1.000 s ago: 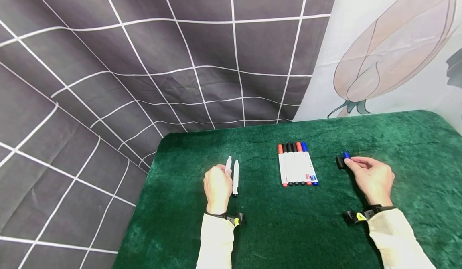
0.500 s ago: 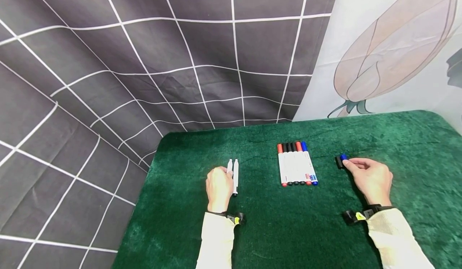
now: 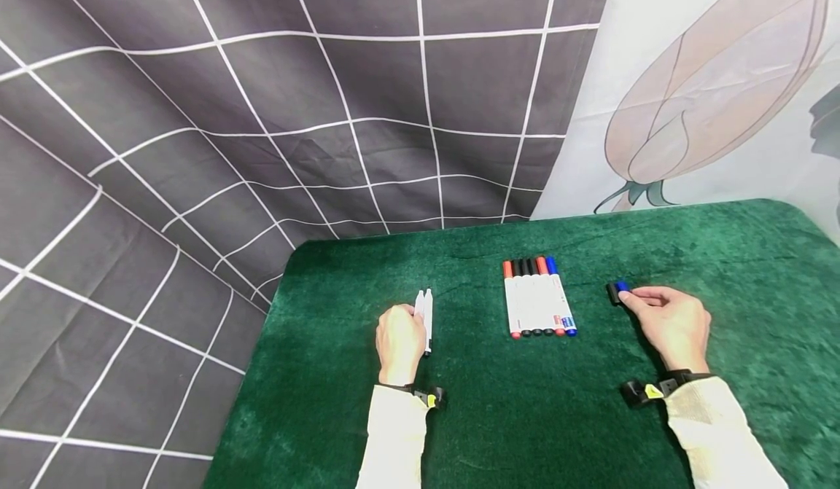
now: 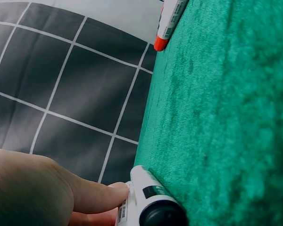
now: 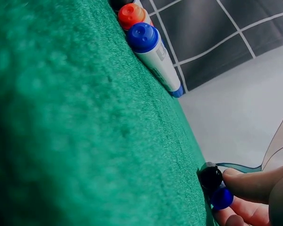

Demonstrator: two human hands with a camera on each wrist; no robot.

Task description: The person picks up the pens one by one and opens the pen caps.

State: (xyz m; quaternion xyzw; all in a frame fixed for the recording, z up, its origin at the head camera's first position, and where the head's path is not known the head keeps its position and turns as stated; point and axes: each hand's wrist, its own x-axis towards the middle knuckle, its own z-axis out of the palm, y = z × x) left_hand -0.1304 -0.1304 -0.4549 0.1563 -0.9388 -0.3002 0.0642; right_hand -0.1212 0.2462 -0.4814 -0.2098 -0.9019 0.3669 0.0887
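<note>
"Two grips; what does each hold?"

"The left hand [image 3: 400,343] curls round a slim, uncapped white marker [image 3: 419,302], against a second white marker [image 3: 429,318]; the right hand [image 3: 671,325] pinches a blue cylindrical cap [image 3: 623,286] beside a black cylindrical cap [image 3: 613,294]."

"Why so?"

"Presumably for alignment, like the central row of six capped markers [image 3: 538,303]. Versus the earlier frame, the left pair's gap has closed."

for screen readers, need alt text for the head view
The left hand holds an uncapped marker beside another marker; the right hand pinches a blue cap beside a black cap. Between the hands, six capped markers lie in a row on green cloth.
</note>
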